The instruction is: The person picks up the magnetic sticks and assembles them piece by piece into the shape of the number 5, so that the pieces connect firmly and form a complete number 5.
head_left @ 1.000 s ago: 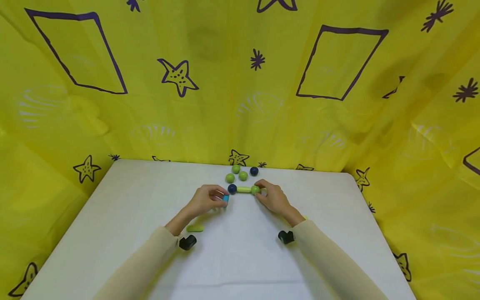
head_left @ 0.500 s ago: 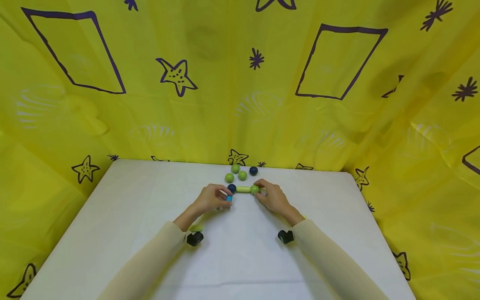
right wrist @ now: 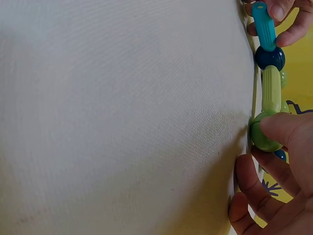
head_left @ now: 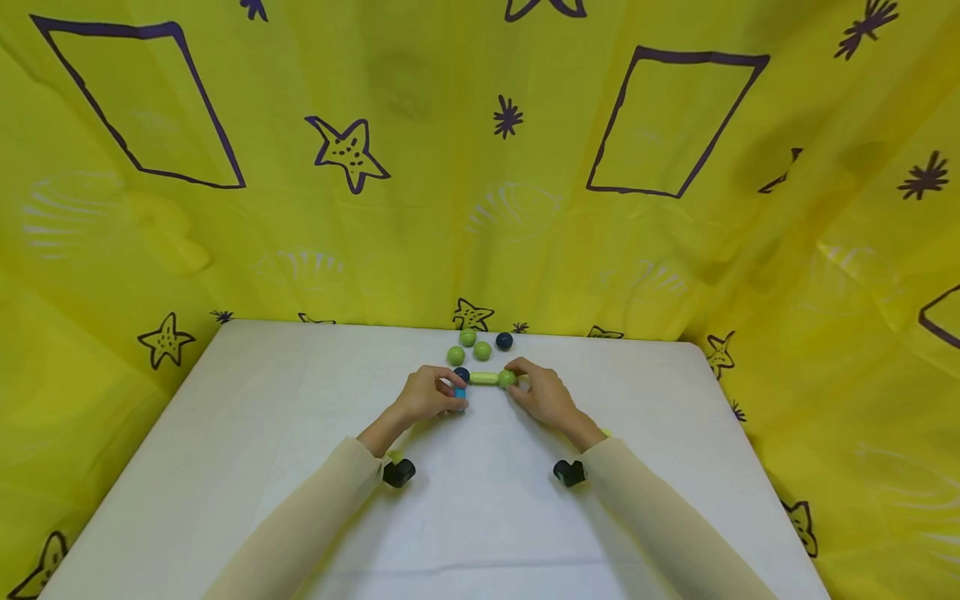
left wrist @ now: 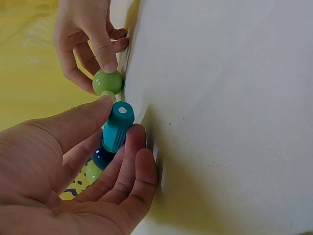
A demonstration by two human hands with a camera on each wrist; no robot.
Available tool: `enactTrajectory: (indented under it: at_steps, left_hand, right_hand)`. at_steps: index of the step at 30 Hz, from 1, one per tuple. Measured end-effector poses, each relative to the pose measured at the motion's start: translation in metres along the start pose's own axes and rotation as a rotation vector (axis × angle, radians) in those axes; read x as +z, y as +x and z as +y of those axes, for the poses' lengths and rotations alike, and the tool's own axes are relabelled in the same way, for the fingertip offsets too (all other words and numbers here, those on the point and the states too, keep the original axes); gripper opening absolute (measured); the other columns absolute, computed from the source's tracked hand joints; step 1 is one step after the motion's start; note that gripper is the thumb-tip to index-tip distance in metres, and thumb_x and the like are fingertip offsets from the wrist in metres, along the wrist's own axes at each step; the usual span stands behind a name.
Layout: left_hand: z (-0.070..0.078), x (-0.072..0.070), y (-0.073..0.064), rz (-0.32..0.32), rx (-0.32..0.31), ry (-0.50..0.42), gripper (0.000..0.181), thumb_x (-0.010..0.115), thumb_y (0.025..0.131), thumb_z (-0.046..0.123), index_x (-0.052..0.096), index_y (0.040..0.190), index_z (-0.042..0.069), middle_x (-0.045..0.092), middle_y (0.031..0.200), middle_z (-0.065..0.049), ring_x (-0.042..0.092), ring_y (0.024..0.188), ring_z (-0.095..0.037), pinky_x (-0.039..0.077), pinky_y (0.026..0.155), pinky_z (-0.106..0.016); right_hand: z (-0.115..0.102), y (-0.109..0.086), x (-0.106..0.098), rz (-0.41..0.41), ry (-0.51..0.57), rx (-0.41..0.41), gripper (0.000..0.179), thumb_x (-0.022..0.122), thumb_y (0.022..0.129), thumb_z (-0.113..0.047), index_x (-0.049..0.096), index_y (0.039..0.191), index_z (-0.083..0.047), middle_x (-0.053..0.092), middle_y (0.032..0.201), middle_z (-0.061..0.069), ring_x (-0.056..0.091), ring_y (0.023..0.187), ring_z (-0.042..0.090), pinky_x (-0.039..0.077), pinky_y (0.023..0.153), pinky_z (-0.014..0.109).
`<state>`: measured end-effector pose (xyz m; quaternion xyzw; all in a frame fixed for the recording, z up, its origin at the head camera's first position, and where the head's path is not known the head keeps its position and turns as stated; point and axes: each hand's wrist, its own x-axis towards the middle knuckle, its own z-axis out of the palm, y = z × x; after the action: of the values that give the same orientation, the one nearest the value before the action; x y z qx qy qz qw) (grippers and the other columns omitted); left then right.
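Note:
My left hand (head_left: pixel 427 393) pinches a ribbed teal rod (left wrist: pixel 117 129) with a pale dot on its end, between thumb and fingers. In the right wrist view the far end of that rod meets a navy ball (right wrist: pixel 270 58). From the navy ball a light-green ribbed rod (right wrist: pixel 271 88) runs to a green ball (right wrist: pixel 264 133), the three forming a straight row on the table. Thumb and fingers of my right hand (head_left: pixel 546 394) hold the green ball. The teal rod stands at an angle to that row, on the near side of the navy ball.
Behind the row lie three loose green balls (head_left: pixel 482 351) and a second navy ball (head_left: pixel 504 341). A light-green piece (head_left: pixel 395 456) shows partly behind the left wrist camera, another (head_left: pixel 607 432) by the right cuff. A yellow patterned curtain (head_left: pixel 420 217) borders the white table (head_left: pixel 480 517).
My left hand has moved a little right and forward, bringing the teal rod up to the navy ball. My right hand has stayed on the green ball.

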<state>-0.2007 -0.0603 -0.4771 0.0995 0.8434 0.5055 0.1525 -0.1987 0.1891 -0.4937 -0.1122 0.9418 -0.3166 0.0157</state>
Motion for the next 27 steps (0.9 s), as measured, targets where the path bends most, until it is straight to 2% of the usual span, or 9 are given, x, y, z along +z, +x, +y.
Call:
enactTrajectory:
  at_steps: [7,9,12,14,16,19,25,27]
  left_hand:
    - [0.0006,-0.0001,-0.0022,-0.003,0.009,0.026,0.027,0.086,0.081,0.003,0.076,0.106,0.003,0.068,0.083,-0.006,0.06,0.061,-0.015,0.052,0.056,-0.027]
    - [0.0,0.0001,-0.0022,-0.002,0.002,0.03,0.028,0.086,0.08,0.002,0.076,0.106,0.004,0.067,0.085,-0.007,0.06,0.062,-0.015,0.053,0.057,-0.027]
    - [-0.0019,0.0003,-0.002,-0.001,-0.004,0.051,0.028,0.087,0.08,0.003,0.076,0.105,0.005,0.068,0.089,-0.008,0.062,0.065,-0.016,0.054,0.059,-0.028]
    - [-0.0026,0.0005,-0.0017,0.0,-0.002,0.067,0.028,0.087,0.08,0.003,0.077,0.105,0.006,0.069,0.092,-0.009,0.063,0.067,-0.016,0.054,0.06,-0.028]
    - [-0.0025,0.0005,-0.0018,0.0,-0.001,0.081,0.028,0.087,0.08,0.004,0.077,0.105,0.006,0.069,0.094,-0.01,0.064,0.069,-0.017,0.054,0.061,-0.028]
    - [-0.002,0.0001,-0.0027,0.002,0.002,0.093,0.028,0.087,0.079,0.004,0.077,0.105,0.006,0.069,0.094,-0.01,0.063,0.073,-0.018,0.054,0.063,-0.028]
    - [-0.0017,-0.0002,-0.0041,0.005,0.014,0.101,0.029,0.088,0.079,0.004,0.077,0.105,0.006,0.069,0.093,-0.009,0.062,0.079,-0.02,0.053,0.064,-0.028]
    - [-0.0019,0.0,-0.0043,0.008,0.016,0.101,0.028,0.088,0.079,0.004,0.078,0.105,0.006,0.069,0.093,-0.008,0.063,0.08,-0.02,0.053,0.064,-0.028]
  right_hand:
    - [-0.0011,-0.0003,-0.0005,0.015,0.011,-0.003,0.033,0.071,0.095,-0.014,0.065,0.128,-0.014,0.07,0.128,0.01,0.061,0.084,0.019,0.051,0.087,0.047]
    - [-0.0013,-0.0003,-0.0001,0.008,0.012,0.004,0.033,0.071,0.096,-0.015,0.065,0.128,-0.014,0.07,0.128,0.01,0.059,0.079,0.019,0.051,0.084,0.044]
    - [-0.0022,-0.0008,0.0003,-0.004,0.016,0.012,0.033,0.071,0.096,-0.015,0.065,0.129,-0.014,0.069,0.129,0.01,0.062,0.083,0.021,0.051,0.085,0.045]
    - [-0.003,-0.0011,0.0006,-0.009,0.019,0.013,0.033,0.071,0.097,-0.016,0.065,0.129,-0.014,0.069,0.129,0.01,0.065,0.093,0.024,0.051,0.089,0.047]
    - [-0.0036,-0.0015,0.0005,-0.01,0.019,0.012,0.033,0.071,0.097,-0.016,0.065,0.129,-0.014,0.069,0.129,0.01,0.065,0.11,0.027,0.049,0.097,0.051]
    - [-0.0037,-0.0015,0.0006,-0.012,0.017,0.012,0.033,0.071,0.097,-0.016,0.065,0.129,-0.014,0.069,0.129,0.01,0.063,0.12,0.03,0.047,0.102,0.052]
    - [-0.0044,-0.0016,0.0005,-0.019,0.016,0.021,0.033,0.071,0.097,-0.015,0.064,0.13,-0.014,0.069,0.129,0.011,0.063,0.118,0.03,0.046,0.102,0.053]
    - [-0.0047,-0.002,0.0001,-0.02,0.017,0.021,0.033,0.071,0.097,-0.015,0.064,0.13,-0.014,0.069,0.129,0.011,0.064,0.112,0.029,0.048,0.099,0.052]
